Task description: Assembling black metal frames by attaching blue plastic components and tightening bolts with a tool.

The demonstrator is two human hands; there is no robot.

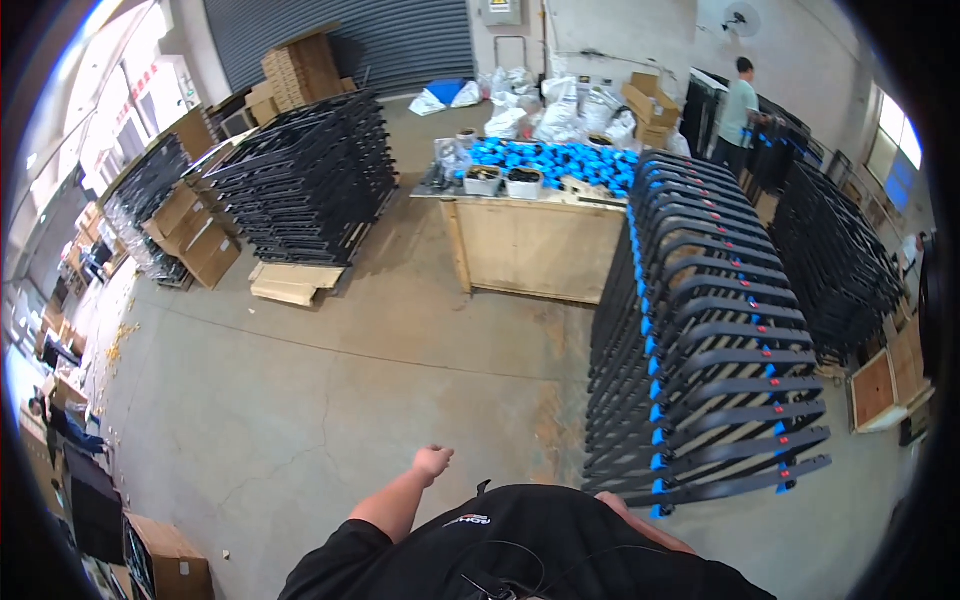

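The long row of black frames (740,305) stands in front and to the right of the body, its near end beside the person; set so closely, several could topple if one is knocked. Well left of the row, a stack of black frames (310,180) has ragged edges; a bump might shift its upper layers. At the row's far end, on its left, the wooden bench (540,245) bears heaped blue parts (560,158), which a jolt could spill. The right hand (611,500), just beside the row, is mostly hidden; I cannot tell its fingers' state. A turn could scrape it against a frame. The left hand (433,462), left of the row, appears loosely curled, nothing visible in it; exact opening is unclear.
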